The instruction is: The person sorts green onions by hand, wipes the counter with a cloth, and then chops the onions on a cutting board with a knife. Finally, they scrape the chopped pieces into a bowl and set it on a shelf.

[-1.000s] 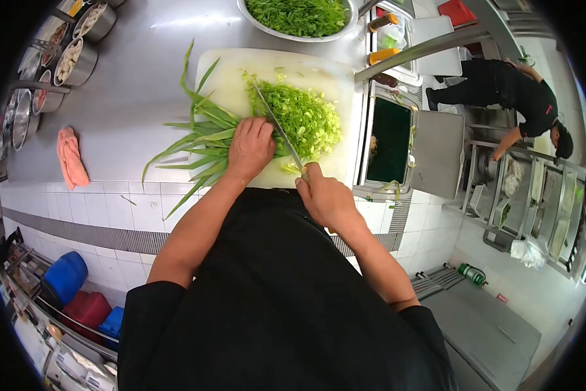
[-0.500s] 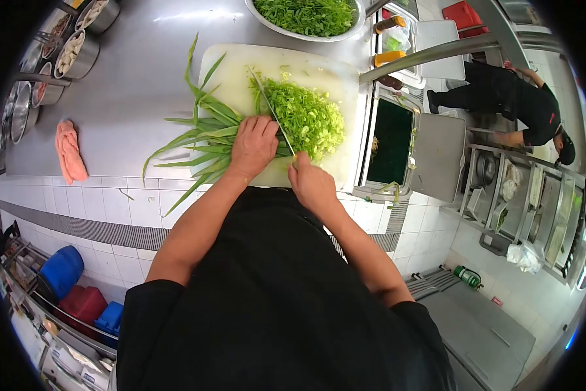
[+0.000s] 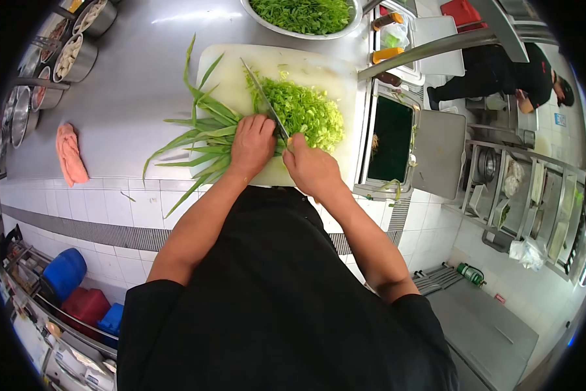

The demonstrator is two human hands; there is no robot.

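My left hand point(image 3: 253, 147) presses down on a bunch of green onions point(image 3: 208, 140), its fingers curled over the stalks and their long leaves fanning out to the left. A knife point(image 3: 265, 97) is in my right hand point(image 3: 311, 166), its blade slanting up and left close beside my left fingertips. To the right of the blade lies a pile of chopped green onion point(image 3: 309, 117). All of it rests on a white cutting board point(image 3: 228, 57).
A bowl point(image 3: 357, 21) of chopped greens stands beyond the board. Metal pots point(image 3: 84, 65) and a pink cloth point(image 3: 70, 154) are on the left. Right of the board is a dark-green bin point(image 3: 389, 140). Another person point(image 3: 482, 72) stands at the far right.
My right hand and the knife have shifted slightly up and left, the blade showing wider. My left hand has hardly moved. The other person has changed posture, arms now nearer the body.
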